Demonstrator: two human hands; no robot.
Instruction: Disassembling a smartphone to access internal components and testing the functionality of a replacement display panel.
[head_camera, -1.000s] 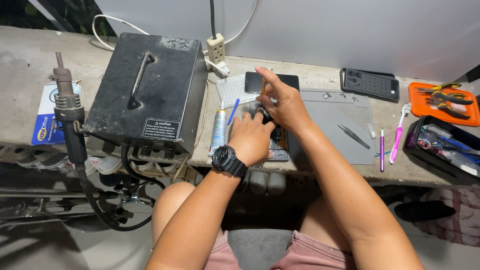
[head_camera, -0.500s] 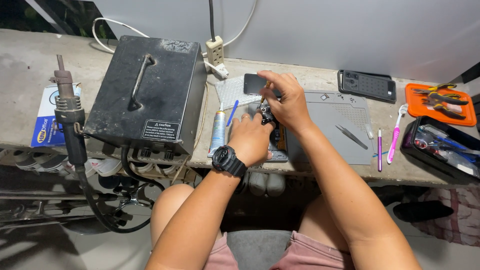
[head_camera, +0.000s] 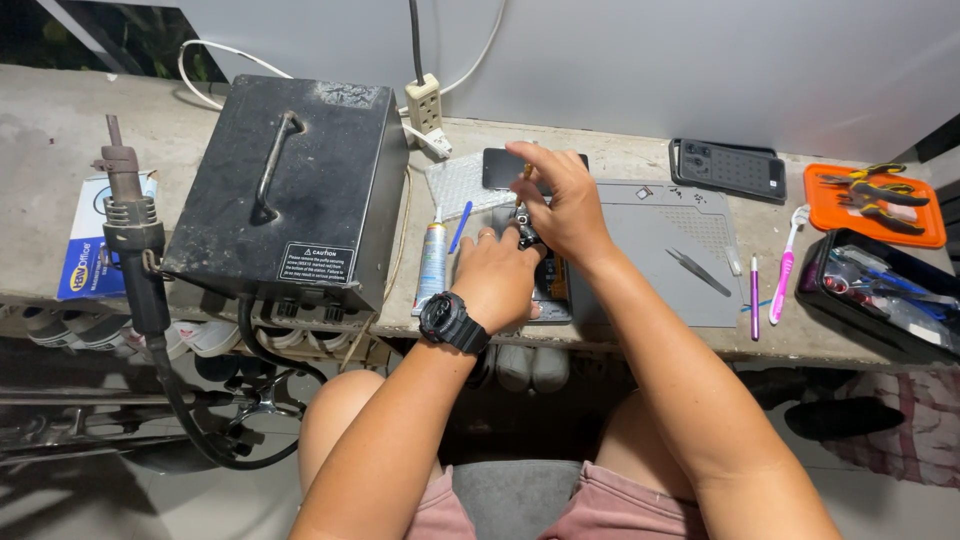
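The left hand lies flat, fingers spread, on an opened phone on the tabletop. The right hand pinches a small tool above it.

Both forearms rise from the bottom of the frame and meet just above its centre. The left hand lies palm down with knuckles up, fingers curled forward, a ring on one finger and a black watch at the wrist. The right hand sits just above and right of it, wrist bent, fingertips pinched together, the two hands close enough to touch. Bare knees show at the frame's bottom
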